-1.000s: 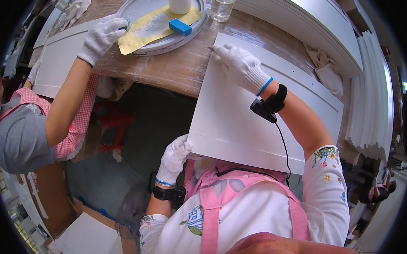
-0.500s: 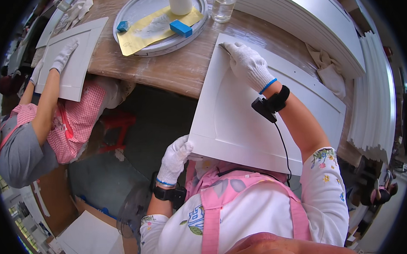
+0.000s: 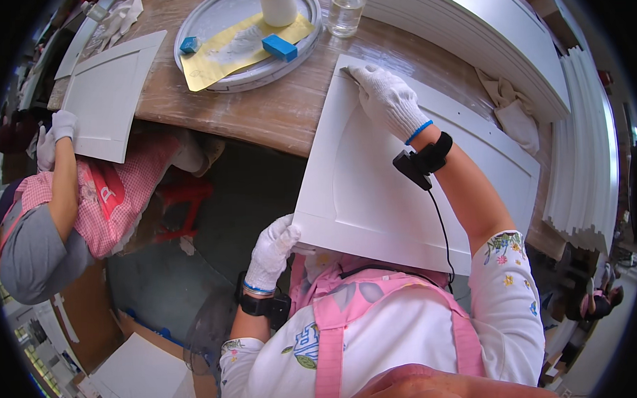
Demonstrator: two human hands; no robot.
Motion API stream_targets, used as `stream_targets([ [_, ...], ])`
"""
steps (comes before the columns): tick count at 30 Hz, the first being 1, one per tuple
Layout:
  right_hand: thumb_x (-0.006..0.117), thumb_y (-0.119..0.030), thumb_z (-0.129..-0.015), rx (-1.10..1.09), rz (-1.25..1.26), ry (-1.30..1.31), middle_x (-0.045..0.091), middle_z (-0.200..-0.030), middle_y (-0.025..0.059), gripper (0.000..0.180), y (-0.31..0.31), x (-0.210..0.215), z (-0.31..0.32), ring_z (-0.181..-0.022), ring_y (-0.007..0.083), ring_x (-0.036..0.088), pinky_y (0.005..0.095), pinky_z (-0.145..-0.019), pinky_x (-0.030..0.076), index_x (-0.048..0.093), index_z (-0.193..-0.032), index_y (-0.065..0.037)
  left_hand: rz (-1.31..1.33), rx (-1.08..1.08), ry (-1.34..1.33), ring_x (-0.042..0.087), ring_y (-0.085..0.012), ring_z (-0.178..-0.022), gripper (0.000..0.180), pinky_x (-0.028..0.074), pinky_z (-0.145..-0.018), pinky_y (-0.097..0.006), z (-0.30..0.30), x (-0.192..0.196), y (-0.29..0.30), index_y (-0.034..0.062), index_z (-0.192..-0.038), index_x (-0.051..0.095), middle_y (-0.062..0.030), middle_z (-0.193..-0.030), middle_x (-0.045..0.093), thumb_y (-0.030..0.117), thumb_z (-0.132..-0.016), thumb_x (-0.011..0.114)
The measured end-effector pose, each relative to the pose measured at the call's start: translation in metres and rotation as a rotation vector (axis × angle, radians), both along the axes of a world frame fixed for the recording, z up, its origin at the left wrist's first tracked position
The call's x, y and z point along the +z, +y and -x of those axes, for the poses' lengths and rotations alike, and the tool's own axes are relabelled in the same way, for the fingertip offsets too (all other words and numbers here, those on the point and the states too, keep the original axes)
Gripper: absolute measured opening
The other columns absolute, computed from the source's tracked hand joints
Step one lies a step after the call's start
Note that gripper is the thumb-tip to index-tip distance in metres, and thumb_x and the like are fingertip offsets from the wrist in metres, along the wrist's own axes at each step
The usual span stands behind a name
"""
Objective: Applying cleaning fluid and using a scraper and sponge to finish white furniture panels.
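Note:
A white framed panel [image 3: 402, 175] with a recessed middle lies across the table edge and my lap. My left hand [image 3: 273, 253], in a white knit glove, is closed on its near left corner, with the thumb on top and the fingers partly hidden beneath. Near the far left corner, my gloved right hand [image 3: 387, 102] presses on the panel's raised border. A small thin grey piece [image 3: 346, 71] sticks out from its fingertips; its kind I cannot make out.
On the wooden table [image 3: 252, 120], a round grey lid [image 3: 221, 13] bears yellow sandpaper [image 3: 205, 69], blue blocks [image 3: 279, 47] and a white bottle [image 3: 279, 7]. Beside it stands a glass [image 3: 347, 12]. A cloth [image 3: 515, 115] lies right, near stacked white panels [image 3: 587, 147]. A co-worker [image 3: 36, 240] holds another panel [image 3: 108, 94].
The co-worker's hands have gone from the top of their panel to its near left edge. My right hand has hardly moved; my left keeps its hold on the corner.

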State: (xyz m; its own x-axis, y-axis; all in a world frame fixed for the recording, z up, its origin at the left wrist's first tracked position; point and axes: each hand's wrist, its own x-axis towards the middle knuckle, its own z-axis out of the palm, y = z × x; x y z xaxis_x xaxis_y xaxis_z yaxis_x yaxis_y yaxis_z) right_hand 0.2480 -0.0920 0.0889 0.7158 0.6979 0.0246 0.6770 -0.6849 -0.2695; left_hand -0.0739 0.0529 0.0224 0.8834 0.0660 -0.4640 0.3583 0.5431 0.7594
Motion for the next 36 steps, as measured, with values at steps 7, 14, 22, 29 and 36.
stream_targets([
  [7, 0.056, -0.008, -0.088, 0.356, 0.135, 0.177, 0.065, -0.115, 0.0137, 0.041, 0.011, 0.031, 0.064, -0.106, 0.0327, 0.066, 0.0436, -0.085, 0.057, 0.059, -0.129, -0.014, 0.083, -0.027, 0.009, 0.072, -0.0215, -0.091, 0.05, 0.062, -0.076, -0.036, -0.01, 0.003, 0.0, -0.0066, -0.131, 0.053, -0.0141, -0.109, 0.07, 0.03, -0.097, 0.063],
  [14, 0.051, -0.009, -0.095, -0.138, 0.207, 0.078, 0.063, -0.121, 0.0162, 0.034, -0.008, 0.023, 0.001, -0.113, 0.034, 0.064, 0.0421, -0.09, 0.056, 0.061, -0.127, -0.011, 0.058, -0.026, -0.038, 0.074, -0.0266, -0.086, 0.051, 0.064, -0.075, -0.04, -0.005, -0.001, 0.0, -0.0087, -0.131, 0.05, -0.0197, -0.106, 0.071, 0.03, -0.099, 0.06],
  [22, 0.054, -0.021, -0.093, -0.662, -0.16, -0.039, 0.068, -0.116, 0.0179, 0.032, -0.168, 0.024, -0.047, -0.111, 0.0376, 0.062, 0.0445, -0.095, 0.051, 0.067, -0.12, -0.009, 0.038, -0.023, -0.065, 0.071, -0.0223, -0.093, 0.051, 0.062, -0.079, -0.037, -0.007, -0.005, 0.002, -0.0082, -0.132, 0.05, -0.0144, -0.113, 0.068, 0.028, -0.098, 0.062],
  [29, 0.058, -0.025, -0.092, -0.901, -0.228, 0.014, 0.07, -0.111, 0.0177, 0.032, -0.299, 0.023, 0.006, -0.104, 0.0368, 0.065, 0.0409, -0.091, 0.05, 0.066, -0.115, -0.006, -0.15, -0.001, -0.016, 0.065, -0.0158, -0.103, 0.052, 0.053, -0.087, -0.027, -0.031, 0.019, -0.006, -0.0061, -0.135, 0.05, -0.0094, -0.117, 0.065, 0.031, -0.1, 0.06],
  [36, 0.059, -0.017, -0.093, -0.732, -0.108, -0.04, 0.069, -0.101, 0.0165, 0.019, -0.352, 0.031, 0.044, -0.097, 0.0366, 0.064, 0.0424, -0.086, 0.05, 0.068, -0.105, -0.007, -0.53, -0.055, -0.097, 0.055, -0.0187, -0.12, 0.056, 0.044, -0.103, -0.032, -0.064, 0.033, -0.02, -0.0063, -0.142, 0.043, -0.0131, -0.132, 0.058, 0.029, -0.101, 0.058],
])
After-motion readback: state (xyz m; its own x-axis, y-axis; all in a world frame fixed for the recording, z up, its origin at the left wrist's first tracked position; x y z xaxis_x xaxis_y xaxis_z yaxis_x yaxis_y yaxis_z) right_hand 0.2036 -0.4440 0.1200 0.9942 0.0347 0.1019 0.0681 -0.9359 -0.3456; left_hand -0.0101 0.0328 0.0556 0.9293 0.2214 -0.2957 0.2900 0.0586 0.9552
